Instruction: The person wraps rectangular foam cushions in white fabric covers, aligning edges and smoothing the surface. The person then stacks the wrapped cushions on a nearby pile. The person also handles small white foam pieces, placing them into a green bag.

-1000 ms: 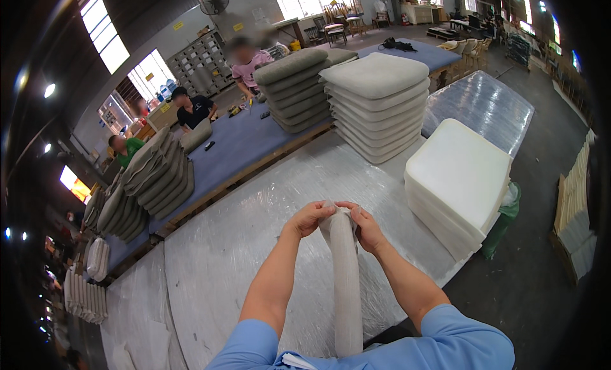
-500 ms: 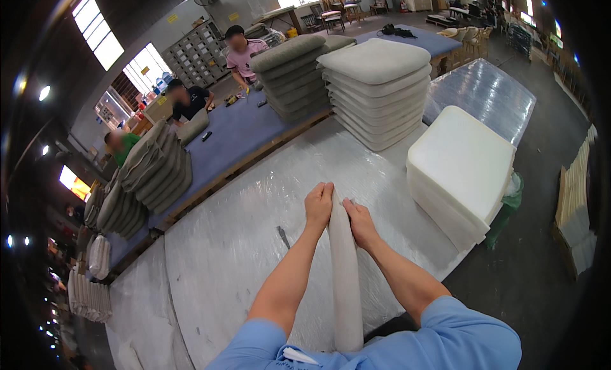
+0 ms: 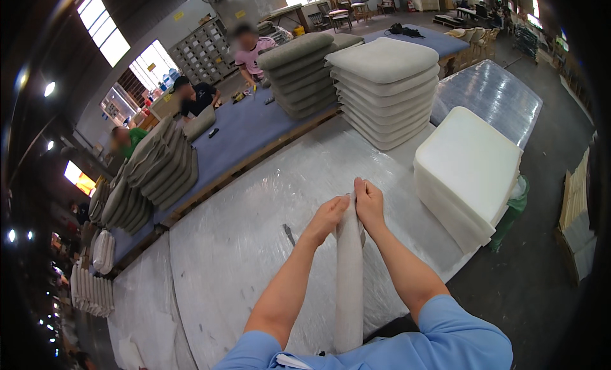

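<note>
A light grey seat cushion (image 3: 349,287) stands on edge in front of me, its narrow side up and its near end against my body. At its far end my left hand (image 3: 331,218) is closed on the left side of the fabric. My right hand (image 3: 370,203) pinches the far tip from the right, slightly farther out than the left. Both hands nearly meet there. Below lies the plastic-covered table (image 3: 235,243), and a small dark tool (image 3: 288,234) rests on it left of my hands.
Light grey cushions (image 3: 386,93) are stacked beyond my hands, with white foam pads (image 3: 468,173) piled at the right. Across a blue-topped table (image 3: 245,131), darker cushions (image 3: 299,74) stand in stacks and several people work. A green bag (image 3: 512,211) hangs beside the foam.
My right hand has moved up to the cushion's far tip, and my left hand has slid slightly nearer to me. The whole view has shifted a little.
</note>
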Demonstrator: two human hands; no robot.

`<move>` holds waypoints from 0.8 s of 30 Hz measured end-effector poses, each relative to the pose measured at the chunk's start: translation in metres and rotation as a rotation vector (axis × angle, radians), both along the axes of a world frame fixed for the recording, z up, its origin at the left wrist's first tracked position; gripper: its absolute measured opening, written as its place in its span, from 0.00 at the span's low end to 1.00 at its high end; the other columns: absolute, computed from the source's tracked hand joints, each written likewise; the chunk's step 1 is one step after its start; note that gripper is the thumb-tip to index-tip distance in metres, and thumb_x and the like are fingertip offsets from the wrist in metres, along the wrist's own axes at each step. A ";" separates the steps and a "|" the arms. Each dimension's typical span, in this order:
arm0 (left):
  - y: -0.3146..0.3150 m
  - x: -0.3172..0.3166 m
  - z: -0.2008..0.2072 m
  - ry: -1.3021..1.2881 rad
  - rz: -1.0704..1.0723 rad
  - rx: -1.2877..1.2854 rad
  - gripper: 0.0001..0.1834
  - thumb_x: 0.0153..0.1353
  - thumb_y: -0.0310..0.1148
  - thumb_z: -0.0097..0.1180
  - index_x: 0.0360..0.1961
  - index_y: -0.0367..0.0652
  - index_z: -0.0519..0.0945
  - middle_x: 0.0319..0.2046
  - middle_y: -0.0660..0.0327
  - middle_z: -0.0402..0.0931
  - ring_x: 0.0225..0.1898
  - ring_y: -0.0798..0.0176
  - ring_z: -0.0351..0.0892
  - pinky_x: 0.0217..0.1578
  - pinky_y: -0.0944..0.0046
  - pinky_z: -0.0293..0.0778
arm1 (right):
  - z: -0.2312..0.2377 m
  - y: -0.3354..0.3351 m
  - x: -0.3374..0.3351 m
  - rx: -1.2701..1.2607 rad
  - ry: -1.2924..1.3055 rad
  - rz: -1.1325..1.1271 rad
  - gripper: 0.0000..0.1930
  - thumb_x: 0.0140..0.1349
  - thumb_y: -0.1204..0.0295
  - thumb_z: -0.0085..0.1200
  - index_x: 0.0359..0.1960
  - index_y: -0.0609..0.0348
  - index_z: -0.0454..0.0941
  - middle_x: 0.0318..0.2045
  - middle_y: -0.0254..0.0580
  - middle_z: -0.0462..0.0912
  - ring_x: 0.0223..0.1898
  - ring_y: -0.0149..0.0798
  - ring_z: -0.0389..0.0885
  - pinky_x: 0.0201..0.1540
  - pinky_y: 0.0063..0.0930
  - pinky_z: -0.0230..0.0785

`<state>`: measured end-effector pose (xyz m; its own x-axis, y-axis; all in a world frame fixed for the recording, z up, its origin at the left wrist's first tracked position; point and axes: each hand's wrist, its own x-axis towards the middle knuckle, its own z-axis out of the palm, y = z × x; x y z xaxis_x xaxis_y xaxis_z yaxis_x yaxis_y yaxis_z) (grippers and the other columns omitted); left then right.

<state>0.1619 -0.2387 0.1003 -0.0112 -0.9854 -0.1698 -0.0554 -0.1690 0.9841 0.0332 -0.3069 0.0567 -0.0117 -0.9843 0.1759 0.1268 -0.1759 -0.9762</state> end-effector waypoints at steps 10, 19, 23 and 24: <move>0.005 -0.020 -0.010 -0.033 0.113 0.031 0.22 0.69 0.48 0.61 0.47 0.38 0.81 0.34 0.65 0.81 0.33 0.72 0.78 0.34 0.69 0.74 | 0.009 -0.028 0.016 -0.144 0.394 -0.076 0.29 0.65 0.55 0.59 0.13 0.66 0.73 0.10 0.46 0.69 0.14 0.34 0.63 0.22 0.40 0.60; 0.020 0.031 -0.013 0.014 0.332 0.046 0.18 0.66 0.39 0.61 0.47 0.34 0.81 0.38 0.59 0.83 0.37 0.67 0.80 0.38 0.65 0.77 | 0.008 -0.026 0.043 0.101 0.378 0.218 0.26 0.68 0.48 0.54 0.28 0.62 0.82 0.29 0.51 0.84 0.30 0.47 0.80 0.38 0.42 0.71; 0.056 0.092 -0.023 0.203 0.508 0.112 0.19 0.67 0.38 0.55 0.51 0.34 0.82 0.43 0.55 0.84 0.41 0.61 0.84 0.43 0.62 0.80 | -0.094 -0.025 -0.043 0.341 0.402 0.257 0.28 0.70 0.43 0.51 0.42 0.61 0.81 0.41 0.46 0.86 0.42 0.45 0.81 0.47 0.40 0.71; 0.071 0.101 -0.026 0.290 0.565 0.174 0.20 0.67 0.39 0.54 0.52 0.35 0.81 0.44 0.54 0.84 0.43 0.59 0.84 0.43 0.62 0.80 | -0.129 -0.013 -0.084 0.304 0.670 0.265 0.30 0.70 0.42 0.51 0.44 0.62 0.82 0.42 0.48 0.87 0.43 0.47 0.81 0.48 0.43 0.71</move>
<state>0.2632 -0.1678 0.0744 0.4307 -0.8113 -0.3954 0.3524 -0.2521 0.9013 -0.0508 -0.3194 -0.0726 0.2436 -0.9457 -0.2152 -0.5063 0.0653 -0.8599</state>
